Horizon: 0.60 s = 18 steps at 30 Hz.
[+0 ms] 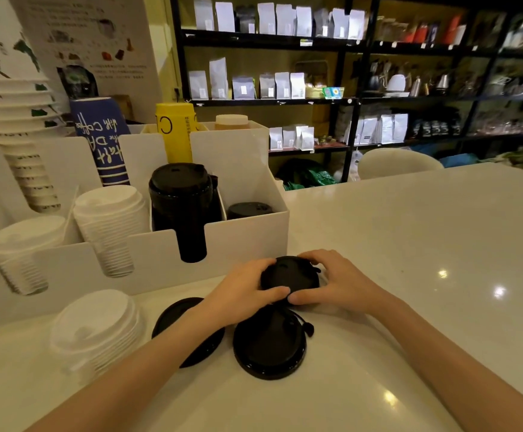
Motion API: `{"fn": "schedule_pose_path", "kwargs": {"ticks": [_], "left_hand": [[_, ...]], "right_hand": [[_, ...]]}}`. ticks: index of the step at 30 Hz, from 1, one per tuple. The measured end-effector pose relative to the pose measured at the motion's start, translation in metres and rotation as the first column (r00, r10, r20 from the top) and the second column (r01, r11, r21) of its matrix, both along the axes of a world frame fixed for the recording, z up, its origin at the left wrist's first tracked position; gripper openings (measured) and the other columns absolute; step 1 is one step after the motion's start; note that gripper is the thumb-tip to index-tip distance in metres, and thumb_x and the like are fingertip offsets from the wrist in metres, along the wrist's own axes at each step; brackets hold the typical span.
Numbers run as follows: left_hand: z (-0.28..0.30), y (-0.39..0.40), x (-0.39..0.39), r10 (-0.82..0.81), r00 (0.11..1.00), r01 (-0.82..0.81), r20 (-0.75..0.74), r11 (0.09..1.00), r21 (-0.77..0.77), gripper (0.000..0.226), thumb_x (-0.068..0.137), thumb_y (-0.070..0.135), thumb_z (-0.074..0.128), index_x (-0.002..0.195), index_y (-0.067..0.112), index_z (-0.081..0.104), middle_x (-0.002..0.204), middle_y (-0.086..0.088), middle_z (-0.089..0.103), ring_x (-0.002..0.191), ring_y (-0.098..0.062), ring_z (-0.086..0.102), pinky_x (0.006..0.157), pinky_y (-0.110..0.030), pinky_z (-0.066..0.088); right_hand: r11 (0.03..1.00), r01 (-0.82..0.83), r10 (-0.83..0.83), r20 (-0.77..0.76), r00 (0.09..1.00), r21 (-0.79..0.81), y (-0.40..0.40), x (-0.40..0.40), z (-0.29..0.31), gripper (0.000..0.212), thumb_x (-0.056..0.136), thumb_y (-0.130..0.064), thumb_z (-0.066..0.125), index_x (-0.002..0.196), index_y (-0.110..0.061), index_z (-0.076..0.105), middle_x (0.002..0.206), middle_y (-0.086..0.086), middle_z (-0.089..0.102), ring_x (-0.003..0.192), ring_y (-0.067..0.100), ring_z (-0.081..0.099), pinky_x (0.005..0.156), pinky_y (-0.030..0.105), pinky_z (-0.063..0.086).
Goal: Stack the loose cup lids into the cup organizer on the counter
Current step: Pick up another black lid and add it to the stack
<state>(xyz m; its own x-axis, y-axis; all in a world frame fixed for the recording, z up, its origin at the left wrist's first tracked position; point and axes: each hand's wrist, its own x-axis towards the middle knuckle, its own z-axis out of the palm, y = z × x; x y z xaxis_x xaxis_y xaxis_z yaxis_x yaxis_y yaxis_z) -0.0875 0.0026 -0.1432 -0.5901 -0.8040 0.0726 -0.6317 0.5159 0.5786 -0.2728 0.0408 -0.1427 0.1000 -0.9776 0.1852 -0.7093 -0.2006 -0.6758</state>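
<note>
Head view, sole view: white counter point(409, 244); white cup organizer point(247, 232) at ten o'clock of the hands, its front slots holding two white lid stacks and one tall black lid stack point(180, 210), with a low black stack point(249, 210) in the rightmost compartment; left hand point(241, 288) and right hand point(335, 282) closed from either side around a small stack of black lids point(288, 275), thumbs meeting at its near edge, presumably to square the pile before lifting; whether it rests on the counter cannot be told; loose black lid point(269, 344) at six o'clock of the hands, another point(188, 325) at seven under the left forearm; loose white lid stack point(95, 328) at eight o'clock, awaiting its slot.
</note>
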Motion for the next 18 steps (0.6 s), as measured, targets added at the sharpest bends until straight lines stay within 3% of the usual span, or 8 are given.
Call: {"fn": "schedule_pose_path", "kwargs": {"ticks": [4, 8, 11, 15, 18], "left_hand": [[0.006, -0.003, 0.002, -0.025, 1.0, 0.025, -0.006, 1.0, 0.007, 0.062, 0.078, 0.049, 0.054, 0.132, 0.026, 0.035, 0.136, 0.001, 0.047, 0.117, -0.013, 0.044, 0.083, -0.018, 0.032], [0.018, -0.007, 0.007, -0.026, 0.997, 0.024, -0.079, 0.999, -0.024, 0.058, 0.078, 0.047, 0.056, 0.129, 0.023, 0.042, 0.138, 0.001, 0.045, 0.123, -0.014, 0.041, 0.093, -0.023, 0.031], [0.033, -0.007, 0.014, -0.02, 0.981, 0.001, -0.194, 0.995, -0.099, 0.052, 0.074, 0.049, 0.059, 0.119, 0.025, 0.054, 0.121, 0.003, 0.059, 0.109, -0.009, 0.052, 0.089, -0.022, 0.04], [0.061, -0.004, 0.027, -0.024, 0.942, -0.028, -0.334, 0.988, -0.15, 0.052, 0.057, 0.062, 0.06, 0.097, 0.03, 0.064, 0.092, 0.011, 0.066, 0.086, -0.003, 0.061, 0.075, -0.018, 0.051], [0.082, -0.007, 0.04, -0.018, 0.908, -0.063, -0.419, 0.982, -0.179, 0.05, 0.055, 0.058, 0.062, 0.095, 0.029, 0.065, 0.093, 0.007, 0.068, 0.086, -0.005, 0.063, 0.077, -0.022, 0.053]], "right_hand": [[0.999, 0.047, -0.047, 0.023, 0.999, 0.026, 0.0, -0.001, 0.0, 0.068, 0.055, -0.052, 0.077, 0.114, -0.029, 0.051, 0.111, -0.007, 0.056, 0.102, 0.009, 0.051, 0.072, 0.012, 0.037], [0.999, 0.039, -0.041, 0.081, 0.996, 0.03, 0.003, 0.006, 0.008, 0.065, 0.059, -0.058, 0.07, 0.115, -0.031, 0.051, 0.113, -0.007, 0.056, 0.103, 0.01, 0.05, 0.073, 0.014, 0.037], [0.999, 0.029, -0.031, 0.126, 0.992, 0.019, 0.003, 0.011, 0.022, 0.07, 0.058, -0.064, 0.058, 0.119, -0.028, 0.052, 0.115, -0.006, 0.057, 0.107, 0.012, 0.051, 0.082, 0.019, 0.04], [0.999, -0.037, 0.038, 0.206, 0.978, -0.007, 0.0, 0.014, 0.049, 0.037, 0.082, -0.037, 0.058, 0.117, -0.026, 0.055, 0.112, 0.0, 0.06, 0.104, 0.018, 0.055, 0.097, 0.044, 0.043], [0.994, -0.075, 0.09, 0.213, 0.973, -0.08, -0.006, 0.022, 0.076, 0.042, 0.079, -0.036, 0.06, 0.118, -0.024, 0.055, 0.111, 0.003, 0.062, 0.102, 0.019, 0.057, 0.096, 0.045, 0.044]]}}
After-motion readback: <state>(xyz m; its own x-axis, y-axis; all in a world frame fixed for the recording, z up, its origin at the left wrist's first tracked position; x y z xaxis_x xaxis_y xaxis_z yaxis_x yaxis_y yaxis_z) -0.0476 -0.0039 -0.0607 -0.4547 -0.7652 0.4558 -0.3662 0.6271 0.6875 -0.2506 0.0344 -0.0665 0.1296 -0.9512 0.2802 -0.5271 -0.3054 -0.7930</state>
